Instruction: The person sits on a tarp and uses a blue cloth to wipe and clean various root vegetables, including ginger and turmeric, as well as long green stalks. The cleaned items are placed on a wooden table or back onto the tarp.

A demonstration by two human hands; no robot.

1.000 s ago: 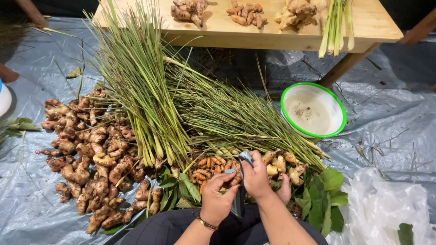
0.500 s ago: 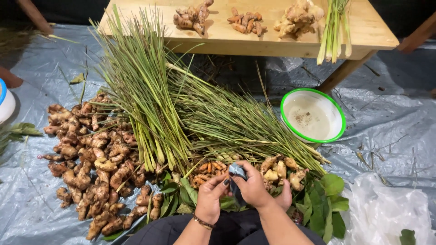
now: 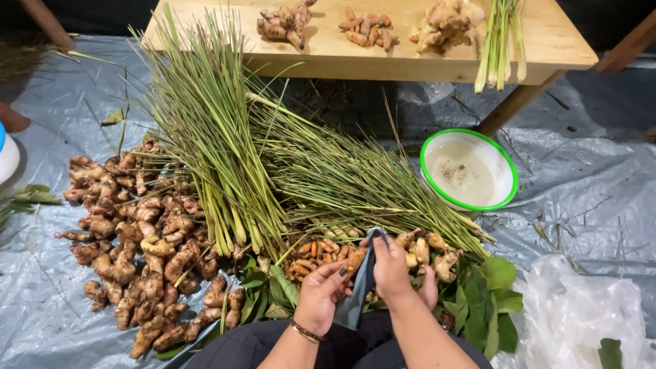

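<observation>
Now left hand (image 3: 320, 295) fingers pinch orange turmeric root (image 3: 354, 260); right hand (image 3: 395, 270) grips grey cloth (image 3: 361, 287), wiping (barely begun); turmeric pile (image 3: 311, 258) at 11 o'clock unwiped.

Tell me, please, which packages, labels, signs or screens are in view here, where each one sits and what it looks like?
No labels, signs or screens show.
Plastic bag: lower right on the grey tarp, crumpled, clear-white, a green leaf on it.
White container: left edge, rounded, blue on top, mostly cut off.
Grey-blue cloth or pouch: held between the left hand and right hand; I cannot tell which.
</observation>
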